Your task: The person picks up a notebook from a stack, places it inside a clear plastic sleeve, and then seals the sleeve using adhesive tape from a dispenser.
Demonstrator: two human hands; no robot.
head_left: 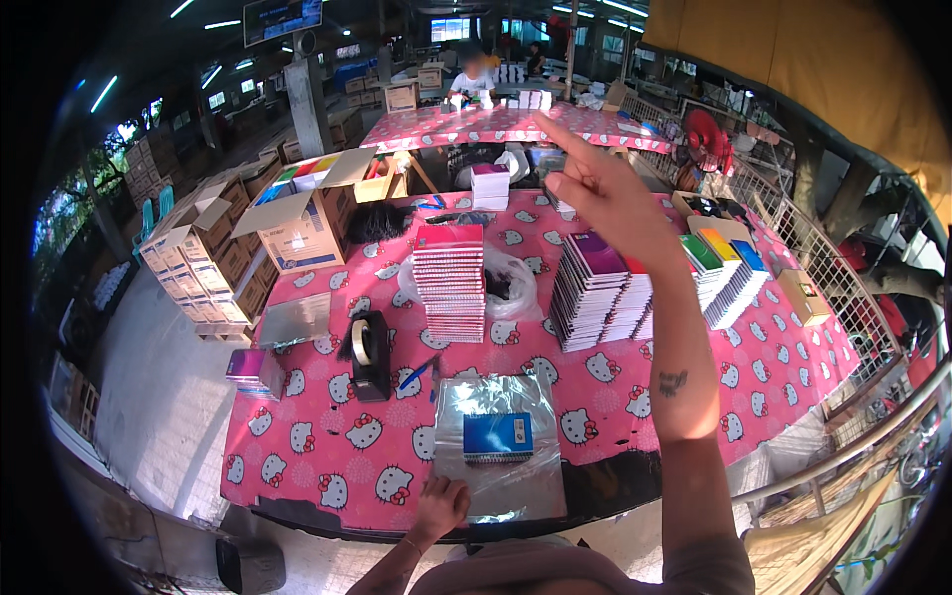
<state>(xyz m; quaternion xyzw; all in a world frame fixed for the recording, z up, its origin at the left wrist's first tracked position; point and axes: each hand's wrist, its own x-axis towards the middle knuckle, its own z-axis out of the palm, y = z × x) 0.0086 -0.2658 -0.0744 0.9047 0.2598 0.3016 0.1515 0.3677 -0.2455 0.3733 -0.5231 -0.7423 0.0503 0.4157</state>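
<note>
My left hand (442,506) rests at the table's front edge, fingers curled, against the lower left side of a clear plastic bag stack (458,407). Whether it grips anything is hidden. Blue spiral notebooks (498,436) lie in a small pile on that plastic. My right hand (605,188) is raised high over the right side of the table, its index finger stretched out and nothing visible in it. Below and beside its forearm stand tall piles of spiral notebooks: purple-topped (593,297), green (702,253) and blue-topped (746,258). A tall red notebook pile (450,283) stands mid-table.
On the pink patterned tablecloth (297,486) are a black tape dispenser (371,357), a blue pen (416,373), a small purple-topped pile (255,373) and more plastic (297,319). Cartons (302,228) stand at left. A person (472,79) sits at a far table. Metal railing (843,288) borders the right.
</note>
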